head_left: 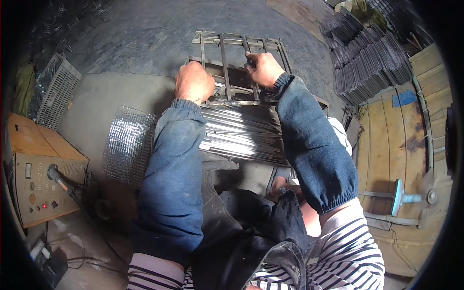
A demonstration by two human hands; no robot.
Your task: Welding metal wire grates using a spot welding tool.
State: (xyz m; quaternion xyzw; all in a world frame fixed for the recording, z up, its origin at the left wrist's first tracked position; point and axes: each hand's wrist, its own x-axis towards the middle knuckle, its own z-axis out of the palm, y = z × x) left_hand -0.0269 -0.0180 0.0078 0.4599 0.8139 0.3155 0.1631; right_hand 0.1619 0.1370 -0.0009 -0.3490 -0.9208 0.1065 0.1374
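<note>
A metal frame of crossed bars (223, 60) lies in front of me. My left hand (194, 83) is closed at its near left corner, the fingers curled down and out of sight. What they hold is hidden. My right hand (264, 70) pinches one of the lengthwise bars (254, 91) on the right of the frame, thumb and fingers against it. Just nearer to me, a pile of shiny flat metal strips (237, 135) lies crosswise below my wrists, brightly lit in the middle.
At left stand an orange welding machine (43, 169) with a thick cable, a wire mesh stack (128, 142) and a grey plastic crate (58, 92). Dark mesh panels (369, 58) are piled at the far right. Nearer on the right is a yellowish board (386, 135) with a blue-handled clamp (398, 197).
</note>
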